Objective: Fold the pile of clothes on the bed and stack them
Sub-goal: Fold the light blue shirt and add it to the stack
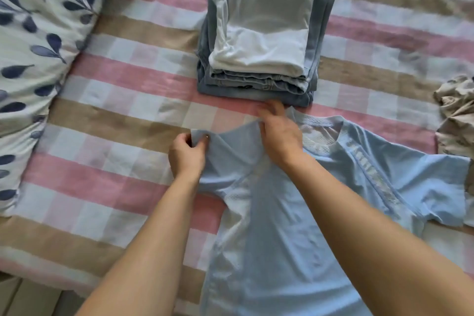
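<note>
Head view: left hand (187,155) pinches sleeve hem of blue T-shirt (295,233); right hand (279,137) pinches same sleeve nearer collar. Shirt lies on checked bedsheet (115,90), collar just beside folded stack (259,41). Crumpled beige garment (457,120) at right, leaf-print pillow (38,33) at left.

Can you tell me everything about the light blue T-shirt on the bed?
The light blue T-shirt lies spread on the checked sheet, collar toward the stack of folded clothes. It looks like thin knit, with a round textured collar and paler bands down the shoulders. One short sleeve lies flat; the other is lifted, its hem held between the left hand and right hand. Its bottom runs out of view.
</note>
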### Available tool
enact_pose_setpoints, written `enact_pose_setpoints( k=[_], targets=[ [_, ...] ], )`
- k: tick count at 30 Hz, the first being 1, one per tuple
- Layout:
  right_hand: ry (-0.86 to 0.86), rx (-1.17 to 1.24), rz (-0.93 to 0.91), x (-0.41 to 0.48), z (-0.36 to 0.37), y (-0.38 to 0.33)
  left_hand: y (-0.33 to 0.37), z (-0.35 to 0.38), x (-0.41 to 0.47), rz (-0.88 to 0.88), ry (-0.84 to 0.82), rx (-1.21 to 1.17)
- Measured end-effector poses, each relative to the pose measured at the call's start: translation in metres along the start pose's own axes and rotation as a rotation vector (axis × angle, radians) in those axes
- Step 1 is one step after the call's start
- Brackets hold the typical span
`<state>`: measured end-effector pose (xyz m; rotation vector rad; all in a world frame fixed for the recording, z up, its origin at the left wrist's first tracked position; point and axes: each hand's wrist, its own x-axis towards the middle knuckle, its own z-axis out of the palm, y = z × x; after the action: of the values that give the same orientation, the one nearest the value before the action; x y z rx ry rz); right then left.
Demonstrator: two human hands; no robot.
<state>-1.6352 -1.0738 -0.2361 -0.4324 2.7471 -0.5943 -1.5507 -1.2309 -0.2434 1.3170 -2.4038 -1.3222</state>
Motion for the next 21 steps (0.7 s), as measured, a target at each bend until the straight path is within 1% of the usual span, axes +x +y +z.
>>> enact_pose_setpoints(
  k=[3,5,7,9,12,14,17,19,21],
  targets=[
    [-0.097,-0.21,0.02,0.025,-0.007,0.004,-0.003,-0.002,0.011,0.053,-0.003,-0.064],
    [-0.114,-0.259,0.058,0.036,-0.013,0.006,-0.003,-0.004,0.02,0.055,0.016,-0.159],
    [-0.095,-0.199,0.101,0.044,-0.018,0.007,0.0,-0.004,0.031,0.043,0.037,-0.231],
    [-0.06,-0.148,0.107,0.048,-0.019,0.006,0.002,-0.003,0.042,0.044,0.054,-0.23],
    [-0.01,-0.143,0.012,0.037,-0.011,0.005,0.003,-0.001,0.051,0.043,0.04,-0.188],
    [-0.008,-0.169,-0.047,0.028,-0.004,0.007,0.0,-0.003,0.051,0.049,0.008,-0.163],
    [-0.031,-0.179,0.032,0.03,-0.005,0.016,-0.012,-0.011,0.042,0.063,-0.023,-0.144],
    [-0.072,-0.197,0.072,0.037,-0.009,0.02,-0.019,-0.014,0.035,0.083,-0.018,-0.132],
    [-0.059,-0.172,0.091,0.042,-0.011,0.02,-0.019,-0.014,0.033,0.105,0.004,-0.104]
  ],
)
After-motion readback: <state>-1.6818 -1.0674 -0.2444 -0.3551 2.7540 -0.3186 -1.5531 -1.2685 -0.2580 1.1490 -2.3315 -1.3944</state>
